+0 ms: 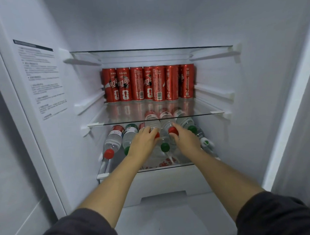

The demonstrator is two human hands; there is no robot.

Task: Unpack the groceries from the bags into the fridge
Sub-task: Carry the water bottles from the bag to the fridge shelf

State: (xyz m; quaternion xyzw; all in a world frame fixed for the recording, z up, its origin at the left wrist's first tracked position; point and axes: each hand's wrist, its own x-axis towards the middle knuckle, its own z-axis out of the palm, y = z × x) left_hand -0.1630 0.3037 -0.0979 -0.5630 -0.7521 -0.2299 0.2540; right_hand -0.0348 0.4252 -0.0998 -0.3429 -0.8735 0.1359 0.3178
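Seven red FIFA WORLD CUP cans (148, 83) stand above while left hand (144, 141) and right hand (185, 140) grip red-capped bottles (152, 124).

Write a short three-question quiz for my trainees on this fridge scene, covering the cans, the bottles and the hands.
1. True or false: the red cans stand upright on the glass shelf above the water bottles.
2. The bottles' caps point toward: A the back wall; B the camera; C the ceiling.
3. Fill in: the left hand and right hand each hold a bottle with a ___ cap.
Key: 1 true; 2 B; 3 red.
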